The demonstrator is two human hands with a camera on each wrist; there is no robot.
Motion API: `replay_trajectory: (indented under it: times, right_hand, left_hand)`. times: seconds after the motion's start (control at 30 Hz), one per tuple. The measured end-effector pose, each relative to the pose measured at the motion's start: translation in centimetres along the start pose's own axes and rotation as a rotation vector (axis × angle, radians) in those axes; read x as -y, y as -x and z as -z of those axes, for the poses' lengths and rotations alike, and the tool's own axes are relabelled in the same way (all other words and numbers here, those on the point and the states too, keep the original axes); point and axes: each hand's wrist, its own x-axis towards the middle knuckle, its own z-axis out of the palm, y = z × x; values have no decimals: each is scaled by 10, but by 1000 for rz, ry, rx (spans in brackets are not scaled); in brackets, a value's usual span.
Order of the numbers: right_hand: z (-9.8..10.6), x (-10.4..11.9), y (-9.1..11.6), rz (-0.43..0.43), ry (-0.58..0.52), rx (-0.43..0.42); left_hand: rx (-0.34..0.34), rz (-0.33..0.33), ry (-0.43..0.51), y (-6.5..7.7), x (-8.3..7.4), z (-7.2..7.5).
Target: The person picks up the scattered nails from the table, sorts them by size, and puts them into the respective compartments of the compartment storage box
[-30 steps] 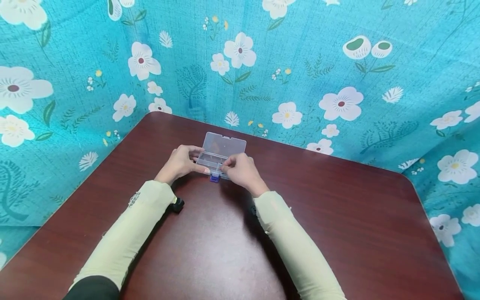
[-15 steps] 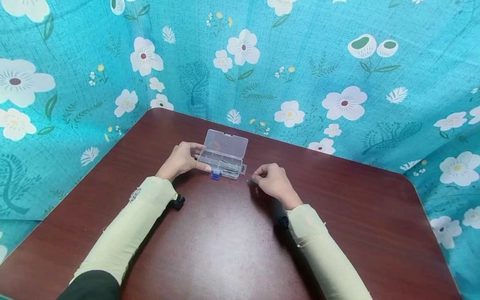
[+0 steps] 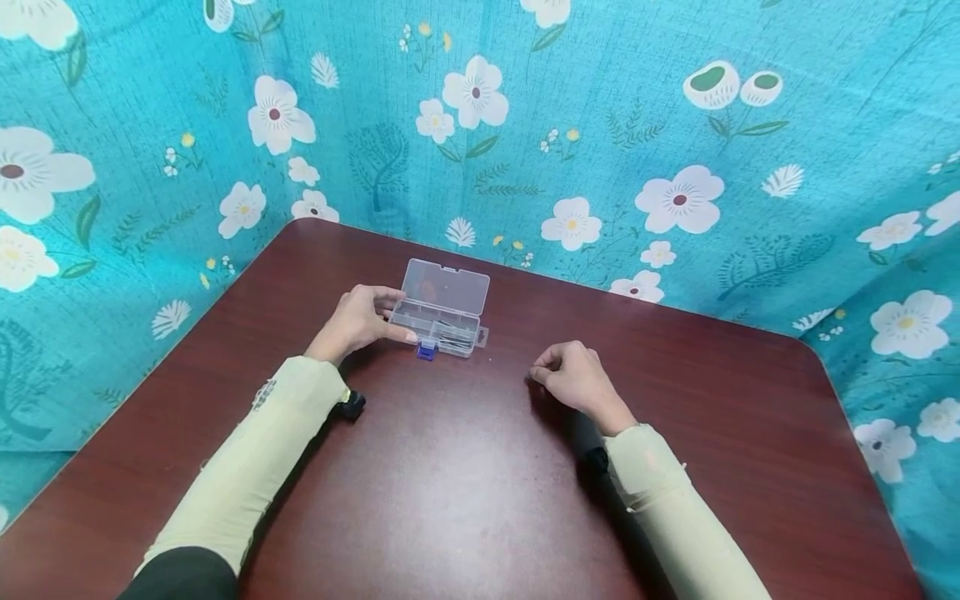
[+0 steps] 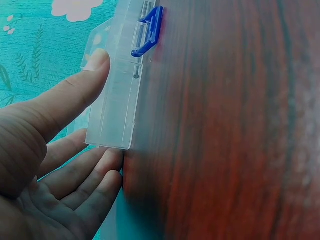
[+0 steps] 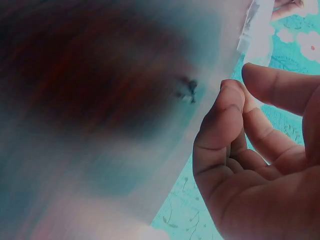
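Note:
A clear plastic compartment box [image 3: 411, 308] stands on the table with its lid [image 3: 450, 287] raised at the back. Thin metal nail-like pieces [image 3: 453, 337] lie in its right part. My left hand [image 3: 360, 318] grips the box's left end, thumb on the front edge [image 4: 97, 62] and fingers at its end wall. A blue latch [image 4: 150, 32] hangs from the front. To the right of the box, my right hand [image 3: 573, 375] is low over the table with loosely curled fingers. Thumb and index tips stand slightly apart in the right wrist view, close to small, blurred dark bits [image 5: 189, 90].
The dark red-brown wooden table [image 3: 450, 500] has rounded far corners. A tiny pale speck [image 3: 490, 359] lies between the box and my right hand. Blue floral cloth [image 3: 525, 150] hangs behind the table and along its sides.
My right hand has come out of the box and moved right, down by the table. Its fingers no longer cover the nail-like pieces. My left hand keeps its grip on the box.

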Motion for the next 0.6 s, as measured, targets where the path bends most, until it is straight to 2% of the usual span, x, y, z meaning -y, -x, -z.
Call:
replay_trajectory:
  times: [0.2, 0.37, 0.6]
  right_hand:
    - [5, -12, 8, -34, 11, -13]
    - [7, -19, 11, -19, 30, -29]
    - [12, -28, 15, -42, 61, -18]
  left_hand:
    - [4, -13, -5, 0, 2, 1]
    - [-3, -21, -12, 1, 3, 2]
    - [0, -20, -14, 0, 2, 1]
